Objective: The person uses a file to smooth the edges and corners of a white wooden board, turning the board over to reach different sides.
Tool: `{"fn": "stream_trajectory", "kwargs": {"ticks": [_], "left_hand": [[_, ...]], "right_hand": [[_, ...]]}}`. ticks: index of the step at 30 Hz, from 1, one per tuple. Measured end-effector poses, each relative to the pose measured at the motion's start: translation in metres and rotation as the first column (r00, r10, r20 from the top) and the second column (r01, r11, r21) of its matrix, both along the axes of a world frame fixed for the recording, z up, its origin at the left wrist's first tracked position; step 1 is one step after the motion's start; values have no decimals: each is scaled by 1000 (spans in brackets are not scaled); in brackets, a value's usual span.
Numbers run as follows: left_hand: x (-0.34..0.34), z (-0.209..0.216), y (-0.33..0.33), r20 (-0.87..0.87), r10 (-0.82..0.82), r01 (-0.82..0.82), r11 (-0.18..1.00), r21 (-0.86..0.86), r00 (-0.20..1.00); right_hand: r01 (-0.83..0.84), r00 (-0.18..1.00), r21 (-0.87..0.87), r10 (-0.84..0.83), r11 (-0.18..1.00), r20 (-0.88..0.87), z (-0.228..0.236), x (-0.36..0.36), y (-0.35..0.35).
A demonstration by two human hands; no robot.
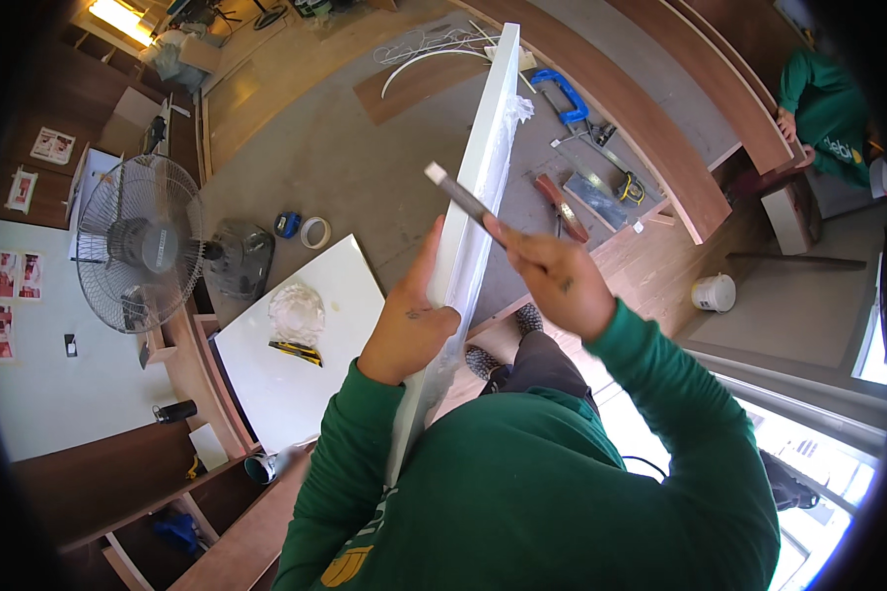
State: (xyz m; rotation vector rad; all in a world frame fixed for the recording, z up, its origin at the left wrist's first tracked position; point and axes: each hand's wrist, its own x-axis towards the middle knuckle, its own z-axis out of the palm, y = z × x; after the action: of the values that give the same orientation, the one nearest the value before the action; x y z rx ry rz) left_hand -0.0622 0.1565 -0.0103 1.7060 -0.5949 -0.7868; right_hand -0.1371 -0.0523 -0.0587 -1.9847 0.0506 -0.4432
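A long white panel (483, 128) stands tilted on edge in front of me, its lower end against my body. Crumpled clear plastic film (495, 182) covers its right face. My left hand (411, 320) grips the panel, with the thumb over its narrow edge and the fingers along the left face. In my right hand (559, 279) is a dark flat bar (460, 194) with a pale tip, perhaps a file; its exact kind is unclear. The bar lies slantwise across the panel's edge, pointing up and left. My right fingers are closed round its near end.
Left: a fan (143, 241), a white board (350, 286) bearing a yellow-black utility knife (296, 352), and a tape roll (315, 232). Far right of the panel: a blue clamp (562, 94) and curved wooden strips (621, 103). Another person's hand (787, 125) touches one strip, near a white bucket (714, 293).
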Motion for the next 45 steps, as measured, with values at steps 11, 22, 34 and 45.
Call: {"fn": "stream_trajectory", "kwargs": {"ticks": [11, 22, 34, 45], "left_hand": [[1, 3, -1, -50, -4, 6, 999, 33, 999], [1, 4, -5, 27, -27, 26, 999, 37, 999], [-1, 3, -7, 25, -28, 27, 999, 26, 999], [-3, 2, -8, 36, -7, 6, 1000, 25, 999]], "right_hand": [[-8, 987, 79, 20, 997, -158, -3, 2, -8], [189, 965, 229, -138, 955, -222, 5, 103, -70], [250, 951, 258, -187, 933, -245, 28, 115, -86], [183, 981, 7, -182, 983, -69, -20, 105, -105]]}}
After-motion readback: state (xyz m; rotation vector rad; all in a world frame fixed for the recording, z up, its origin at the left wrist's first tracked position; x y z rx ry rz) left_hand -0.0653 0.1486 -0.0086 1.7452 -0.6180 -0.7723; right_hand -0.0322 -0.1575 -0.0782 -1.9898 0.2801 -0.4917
